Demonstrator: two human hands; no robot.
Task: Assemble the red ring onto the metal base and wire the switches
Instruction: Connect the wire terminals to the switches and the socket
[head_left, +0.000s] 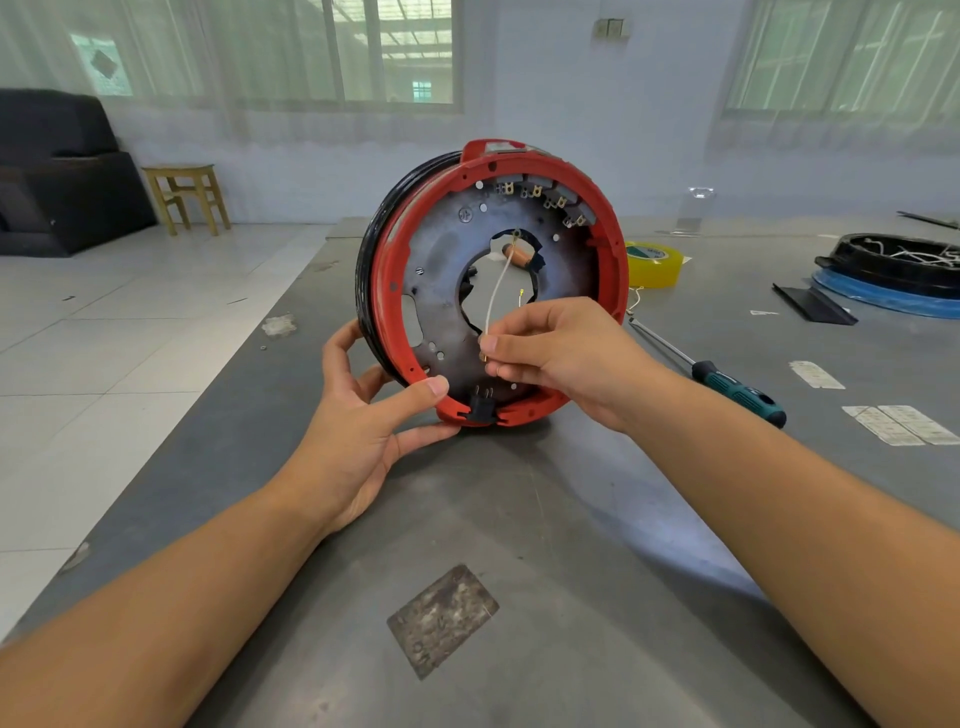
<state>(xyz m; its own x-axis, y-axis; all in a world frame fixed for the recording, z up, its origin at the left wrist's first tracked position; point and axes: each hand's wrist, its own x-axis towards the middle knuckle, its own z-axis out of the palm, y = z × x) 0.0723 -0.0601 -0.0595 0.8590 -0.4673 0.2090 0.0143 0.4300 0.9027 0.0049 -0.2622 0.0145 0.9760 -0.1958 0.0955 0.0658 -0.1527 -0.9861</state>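
The red ring sits around the dark metal base, and the whole assembly stands on edge on the grey table. Several switches with brass terminals line the ring's upper inside. A black connector sits at the ring's bottom. My left hand grips the ring's lower left rim, thumb on the front. My right hand pinches the brass end of a thin white wire that runs up through the base's central hole.
A screwdriver with a teal and black handle lies right of the assembly. A yellow tape roll stands behind it. At the far right lie a black round part on a blue one and a black strip. The table's left edge drops to a tiled floor.
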